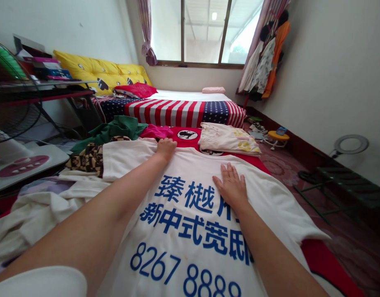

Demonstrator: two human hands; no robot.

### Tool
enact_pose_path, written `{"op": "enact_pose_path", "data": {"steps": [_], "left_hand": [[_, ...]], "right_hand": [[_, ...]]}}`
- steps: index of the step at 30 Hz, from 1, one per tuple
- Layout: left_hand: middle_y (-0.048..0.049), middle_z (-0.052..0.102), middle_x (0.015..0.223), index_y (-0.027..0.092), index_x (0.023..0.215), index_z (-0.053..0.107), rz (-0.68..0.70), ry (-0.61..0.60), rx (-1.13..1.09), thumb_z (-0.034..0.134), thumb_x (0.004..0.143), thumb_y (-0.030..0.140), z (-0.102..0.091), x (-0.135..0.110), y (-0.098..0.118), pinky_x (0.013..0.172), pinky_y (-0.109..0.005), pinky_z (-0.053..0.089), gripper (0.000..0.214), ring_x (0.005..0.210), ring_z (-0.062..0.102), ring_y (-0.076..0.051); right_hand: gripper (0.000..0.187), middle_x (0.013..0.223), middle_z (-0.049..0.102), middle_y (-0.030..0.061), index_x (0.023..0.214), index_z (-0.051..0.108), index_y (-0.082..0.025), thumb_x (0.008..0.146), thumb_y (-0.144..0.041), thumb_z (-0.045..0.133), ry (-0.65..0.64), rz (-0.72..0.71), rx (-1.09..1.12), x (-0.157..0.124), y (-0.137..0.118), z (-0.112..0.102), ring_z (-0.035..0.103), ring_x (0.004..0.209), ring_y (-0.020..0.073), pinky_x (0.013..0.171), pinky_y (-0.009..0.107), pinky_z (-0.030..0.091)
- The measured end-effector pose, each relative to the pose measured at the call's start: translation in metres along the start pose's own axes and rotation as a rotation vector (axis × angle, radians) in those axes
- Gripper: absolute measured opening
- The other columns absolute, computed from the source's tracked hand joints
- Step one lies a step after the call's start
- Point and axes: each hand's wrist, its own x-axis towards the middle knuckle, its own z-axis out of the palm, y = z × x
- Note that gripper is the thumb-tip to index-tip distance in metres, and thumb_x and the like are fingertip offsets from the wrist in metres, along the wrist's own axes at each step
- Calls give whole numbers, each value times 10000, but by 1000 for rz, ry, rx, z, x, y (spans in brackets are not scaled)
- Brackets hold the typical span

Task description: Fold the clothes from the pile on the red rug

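A white T-shirt (184, 247) with large blue Chinese characters and numbers lies spread out in front of me, collar away from me. At its far edge, near the neckline, my left hand (167, 148) is closed with curled fingers on the fabric. My right hand (232, 187) rests flat on the shirt's upper back, fingers stretched, covering part of the print. Just beyond the collar lies a folded cream garment (227, 138) with yellow marks. The shirt rests on a red cloth (326, 260) with black-and-white round patterns.
Crumpled clothes lie left: a green garment (120, 128), a pink one (156, 131), a brown patterned one (89, 159) and a pale pile (54, 206). A fan (19, 161) stands at left. A bed (180, 111) is ahead; a dark folding stool (347, 187) and ring light (351, 143) are right.
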Motion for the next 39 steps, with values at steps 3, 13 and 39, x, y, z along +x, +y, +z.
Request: {"op": "enact_pose_path", "data": {"steps": [3, 13, 39], "left_hand": [[-196, 576, 1182, 122, 1125, 626, 17, 34, -17, 340, 873, 56, -6, -2, 15, 969, -462, 343, 387, 1187, 474, -327], [-109, 426, 1442, 196, 1346, 484, 138, -167, -192, 373, 930, 455, 9, -34, 82, 1057, -366, 339, 503, 1308, 413, -251], [-21, 163, 1583, 361, 1434, 365, 1, -126, -295, 333, 862, 662, 33, -48, 81, 1138, -520, 86, 647, 1440, 77, -360]], "right_hand": [[655, 1587, 111, 71, 1507, 210, -198, 940, -524, 248, -1, 1, 6, 0, 0, 1, 96, 1451, 232, 1142, 511, 111], [663, 1585, 117, 76, 1505, 215, -177, 942, -526, 217, -18, 3, -7, 1, 0, 0, 96, 1450, 232, 1141, 514, 107], [789, 1582, 97, 134, 1497, 233, -116, 900, -632, 223, -68, 199, -123, 67, 30, -23, 35, 1444, 343, 1101, 627, 76]]}}
